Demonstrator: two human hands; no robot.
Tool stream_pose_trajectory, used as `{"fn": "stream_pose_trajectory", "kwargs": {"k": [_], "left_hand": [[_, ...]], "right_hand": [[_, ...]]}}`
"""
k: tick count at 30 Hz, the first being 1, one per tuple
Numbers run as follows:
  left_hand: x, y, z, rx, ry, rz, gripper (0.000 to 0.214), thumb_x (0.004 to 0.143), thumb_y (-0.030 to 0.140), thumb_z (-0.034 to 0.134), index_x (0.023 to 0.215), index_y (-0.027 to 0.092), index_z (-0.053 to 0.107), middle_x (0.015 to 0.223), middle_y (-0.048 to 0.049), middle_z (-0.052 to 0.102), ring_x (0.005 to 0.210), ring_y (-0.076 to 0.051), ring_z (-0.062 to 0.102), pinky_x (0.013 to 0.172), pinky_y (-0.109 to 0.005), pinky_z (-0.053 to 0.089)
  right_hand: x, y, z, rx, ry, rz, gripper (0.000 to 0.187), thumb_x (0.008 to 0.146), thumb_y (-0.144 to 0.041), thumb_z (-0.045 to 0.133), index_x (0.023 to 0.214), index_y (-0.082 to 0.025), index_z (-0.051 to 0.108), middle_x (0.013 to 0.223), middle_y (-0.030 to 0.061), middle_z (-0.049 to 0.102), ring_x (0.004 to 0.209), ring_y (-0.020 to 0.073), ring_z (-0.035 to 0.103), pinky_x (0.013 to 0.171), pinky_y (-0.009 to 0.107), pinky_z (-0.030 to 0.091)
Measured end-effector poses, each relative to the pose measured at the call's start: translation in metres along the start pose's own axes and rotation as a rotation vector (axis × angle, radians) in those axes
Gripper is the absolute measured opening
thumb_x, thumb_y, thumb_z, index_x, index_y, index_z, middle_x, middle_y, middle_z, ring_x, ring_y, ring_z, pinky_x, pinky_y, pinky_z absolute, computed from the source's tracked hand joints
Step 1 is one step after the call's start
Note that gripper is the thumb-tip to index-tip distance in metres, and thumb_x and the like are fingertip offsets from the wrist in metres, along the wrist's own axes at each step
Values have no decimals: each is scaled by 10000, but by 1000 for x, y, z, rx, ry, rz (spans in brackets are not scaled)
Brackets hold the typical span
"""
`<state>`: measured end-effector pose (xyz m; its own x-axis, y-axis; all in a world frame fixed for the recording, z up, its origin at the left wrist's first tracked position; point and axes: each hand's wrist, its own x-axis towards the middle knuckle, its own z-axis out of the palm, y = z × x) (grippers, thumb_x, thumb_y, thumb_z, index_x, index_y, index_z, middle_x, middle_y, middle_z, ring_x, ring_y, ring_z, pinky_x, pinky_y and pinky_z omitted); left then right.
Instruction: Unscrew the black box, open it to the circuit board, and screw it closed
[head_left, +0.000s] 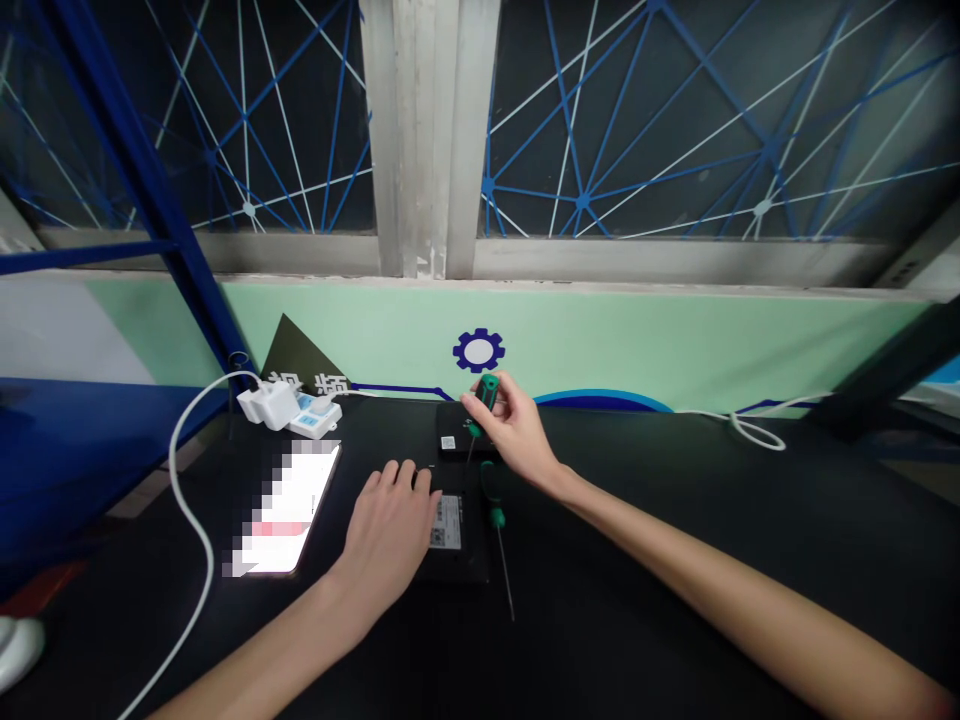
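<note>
My right hand pinches the green handle of a small screwdriver, held upright with its thin shaft pointing down at a black box at the back of the dark table. My left hand lies flat with fingers together on a second black box that carries a white label. Beside that box, a second green-handled screwdriver lies on the table, its tip toward me.
A lit phone lies left of my left hand. Behind it sit a white charger and power strip, whose white cable loops along the table's left side. Another white cable lies at the back right. A white object sits at far left.
</note>
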<state>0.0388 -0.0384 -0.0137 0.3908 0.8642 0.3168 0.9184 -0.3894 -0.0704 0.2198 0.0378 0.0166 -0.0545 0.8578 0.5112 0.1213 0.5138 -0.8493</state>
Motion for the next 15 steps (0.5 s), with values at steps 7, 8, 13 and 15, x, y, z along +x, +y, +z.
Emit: {"fn": "stream_pose_trajectory", "kwargs": {"k": [7,8,13,15], "left_hand": [[-9,3,1,-103,13,-32,368,1015,279,347,1239,143,605,1107,-132,649,1015,-300,585,857,-449,438],[-10,3,2,-121,19,-18,354,1014,275,354,1235,152,600,1116,-127,648,1031,-293,585,872,-442,436],[-9,-1,6,-206,57,28,308,1007,280,402,1232,165,579,1127,-115,642,1053,-273,584,906,-429,428],[-9,-2,7,-227,50,24,300,1000,285,419,1223,163,580,1095,-107,639,1023,-272,583,883,-428,434]], "right_hand": [[12,-6,-2,316,-34,205,337,841,-504,679,744,-189,607,696,1,594,651,138,548,572,239,458],[15,-6,-1,399,-57,267,344,816,-497,705,716,-188,594,671,-6,593,613,131,554,569,243,475],[28,-8,7,625,-203,362,405,776,-392,747,564,-207,456,469,-49,484,429,105,458,433,232,434],[31,-8,12,707,-194,410,439,811,-373,717,549,-216,402,396,-96,330,353,66,285,342,190,289]]}}
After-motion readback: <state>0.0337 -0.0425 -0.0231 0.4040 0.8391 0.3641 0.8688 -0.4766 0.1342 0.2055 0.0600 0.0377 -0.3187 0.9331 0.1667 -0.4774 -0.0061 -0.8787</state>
